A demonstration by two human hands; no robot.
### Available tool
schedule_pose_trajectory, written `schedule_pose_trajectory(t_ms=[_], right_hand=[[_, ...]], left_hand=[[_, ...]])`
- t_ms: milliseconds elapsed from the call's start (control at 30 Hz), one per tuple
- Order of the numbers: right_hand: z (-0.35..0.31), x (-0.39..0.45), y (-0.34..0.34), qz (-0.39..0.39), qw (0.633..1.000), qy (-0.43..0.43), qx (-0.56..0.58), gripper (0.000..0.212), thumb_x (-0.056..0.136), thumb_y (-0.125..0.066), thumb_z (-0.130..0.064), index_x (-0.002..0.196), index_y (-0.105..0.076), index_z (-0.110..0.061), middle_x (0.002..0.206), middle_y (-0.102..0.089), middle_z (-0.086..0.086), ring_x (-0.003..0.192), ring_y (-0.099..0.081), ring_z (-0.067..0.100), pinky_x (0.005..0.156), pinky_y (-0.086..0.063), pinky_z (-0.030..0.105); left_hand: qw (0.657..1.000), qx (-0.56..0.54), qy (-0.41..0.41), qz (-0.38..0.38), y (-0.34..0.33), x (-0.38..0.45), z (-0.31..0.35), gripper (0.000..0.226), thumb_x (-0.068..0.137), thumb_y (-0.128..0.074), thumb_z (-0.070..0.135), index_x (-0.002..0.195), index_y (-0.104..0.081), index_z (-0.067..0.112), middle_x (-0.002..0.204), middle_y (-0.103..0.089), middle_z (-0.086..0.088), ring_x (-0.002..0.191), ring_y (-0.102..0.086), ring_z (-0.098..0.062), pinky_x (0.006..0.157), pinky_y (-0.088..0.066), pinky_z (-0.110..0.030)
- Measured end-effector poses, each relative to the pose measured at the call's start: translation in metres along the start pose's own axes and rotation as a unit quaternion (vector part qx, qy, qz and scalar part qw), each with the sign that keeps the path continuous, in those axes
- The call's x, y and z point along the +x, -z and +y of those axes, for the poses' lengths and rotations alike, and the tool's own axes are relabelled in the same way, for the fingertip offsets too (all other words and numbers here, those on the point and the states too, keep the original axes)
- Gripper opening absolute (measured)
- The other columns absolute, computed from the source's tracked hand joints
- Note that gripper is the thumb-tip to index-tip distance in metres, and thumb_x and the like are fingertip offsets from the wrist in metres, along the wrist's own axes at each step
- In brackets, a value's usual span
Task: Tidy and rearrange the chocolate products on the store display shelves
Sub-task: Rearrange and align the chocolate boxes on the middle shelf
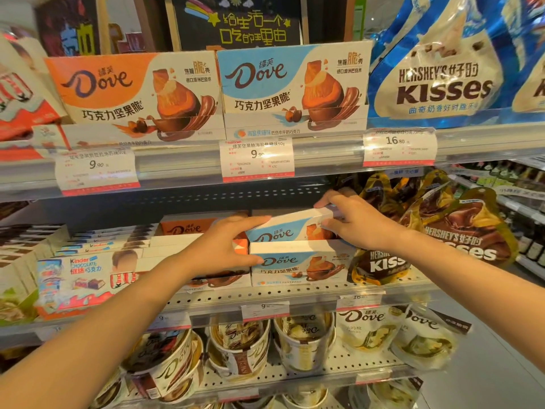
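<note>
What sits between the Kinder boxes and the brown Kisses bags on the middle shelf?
Head view: orange Dove boxes, then blue Dove boxes, one held by both hands.

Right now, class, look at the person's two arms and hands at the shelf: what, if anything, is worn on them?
Nothing is worn that shows. Both forearms are bare from the frame's edge to the wrist, with no sleeves in view. The left hand and the right hand carry no gloves, and no rings, watch or bracelet can be seen on the fingers or wrists. Fingernails look short and unpainted.
</note>
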State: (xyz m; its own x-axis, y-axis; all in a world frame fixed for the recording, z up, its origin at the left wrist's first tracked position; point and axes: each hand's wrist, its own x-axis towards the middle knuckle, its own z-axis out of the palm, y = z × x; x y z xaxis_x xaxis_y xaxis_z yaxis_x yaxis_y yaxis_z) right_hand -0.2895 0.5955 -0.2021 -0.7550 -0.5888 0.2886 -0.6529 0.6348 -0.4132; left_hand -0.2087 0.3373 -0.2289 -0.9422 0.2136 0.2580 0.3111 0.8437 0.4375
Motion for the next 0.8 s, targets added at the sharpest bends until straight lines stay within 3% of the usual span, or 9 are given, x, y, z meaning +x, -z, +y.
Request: schedule_pose_trajectory(t_ms=[133,267,400,467,567,633,700,800], right_hand=[[-0.011,-0.002,0.01,0.04,0.989,0.033,-0.138,0.029,0.088,-0.06,-0.023,0.117,-0.055,-0.022,0.117,-0.058,0.003,0.105,-0.055,0.023,0.083,-0.047,0.033],[-0.01,0.003,0.012,0.022,0.995,0.05,-0.089,0.028,0.089,-0.061,-0.02,0.116,-0.057,-0.018,0.117,-0.06,0.004,0.108,-0.055,0.023,0.087,-0.047,0.033],[0.004,0.005,0.001,-0.014,0.997,0.046,-0.063,0.025,0.087,-0.062,-0.016,0.112,-0.058,-0.014,0.108,-0.058,0.003,0.101,-0.055,0.021,0.084,-0.046,0.031],[0.009,0.001,-0.009,-0.025,0.995,0.053,-0.077,0.025,0.088,-0.06,-0.015,0.113,-0.058,-0.013,0.103,-0.053,0.002,0.094,-0.055,0.019,0.079,-0.044,0.026],[0.012,-0.003,-0.014,-0.019,0.993,0.054,-0.099,0.026,0.091,-0.055,-0.028,0.111,-0.064,-0.013,0.112,-0.055,0.003,0.104,-0.054,0.02,0.088,-0.044,0.028],[0.009,-0.005,-0.01,-0.028,0.989,0.06,-0.132,0.041,0.088,-0.053,-0.047,0.106,-0.067,-0.013,0.12,-0.054,0.002,0.112,-0.051,0.02,0.09,-0.043,0.03],[0.006,-0.003,-0.006,-0.055,0.979,0.068,-0.185,0.06,0.079,-0.056,-0.061,0.116,-0.062,-0.014,0.135,-0.046,0.003,0.123,-0.044,0.021,0.097,-0.04,0.033],[0.003,0.009,-0.005,-0.128,0.967,0.038,-0.216,0.102,0.067,-0.068,-0.063,0.148,-0.018,-0.027,0.155,-0.02,0.005,0.137,-0.03,0.025,0.11,-0.032,0.039]], left_hand=[[1.0,0.013,-0.005,-0.002,-0.003,-0.001,-0.001,0.07,0.083,-0.068,0.031,0.136,-0.027,0.048,0.116,-0.045,0.013,0.108,-0.042,-0.001,0.09,-0.044,-0.021],[1.0,-0.015,0.001,0.005,-0.002,-0.001,-0.002,0.079,0.078,-0.071,0.037,0.129,-0.016,0.06,0.124,-0.04,0.009,0.115,-0.039,-0.004,0.093,-0.045,-0.024],[0.998,0.05,0.007,-0.032,-0.003,0.001,-0.004,0.098,0.064,-0.079,0.05,0.139,-0.017,0.052,0.131,-0.031,0.012,0.117,-0.031,-0.002,0.099,-0.036,-0.024],[0.995,0.09,0.001,-0.05,-0.005,0.002,-0.005,0.094,0.064,-0.077,0.054,0.142,-0.024,0.045,0.134,-0.031,0.009,0.121,-0.03,-0.005,0.102,-0.035,-0.028],[0.993,0.11,0.002,-0.048,-0.009,0.005,-0.007,0.08,0.075,-0.071,0.046,0.143,-0.029,0.037,0.138,-0.032,0.005,0.125,-0.034,-0.011,0.101,-0.039,-0.026],[0.989,0.141,0.012,-0.048,-0.01,0.008,-0.007,0.074,0.081,-0.066,0.044,0.144,-0.027,0.038,0.136,-0.035,0.001,0.125,-0.034,-0.015,0.101,-0.039,-0.031],[0.983,0.171,0.035,-0.053,-0.011,0.01,-0.007,0.074,0.081,-0.064,0.047,0.143,-0.024,0.043,0.134,-0.036,-0.001,0.128,-0.031,-0.021,0.107,-0.029,-0.04],[0.979,0.18,0.048,-0.079,-0.011,0.012,-0.008,0.083,0.074,-0.069,0.05,0.141,-0.021,0.045,0.138,-0.039,0.001,0.131,-0.032,-0.022,0.111,-0.018,-0.05]])
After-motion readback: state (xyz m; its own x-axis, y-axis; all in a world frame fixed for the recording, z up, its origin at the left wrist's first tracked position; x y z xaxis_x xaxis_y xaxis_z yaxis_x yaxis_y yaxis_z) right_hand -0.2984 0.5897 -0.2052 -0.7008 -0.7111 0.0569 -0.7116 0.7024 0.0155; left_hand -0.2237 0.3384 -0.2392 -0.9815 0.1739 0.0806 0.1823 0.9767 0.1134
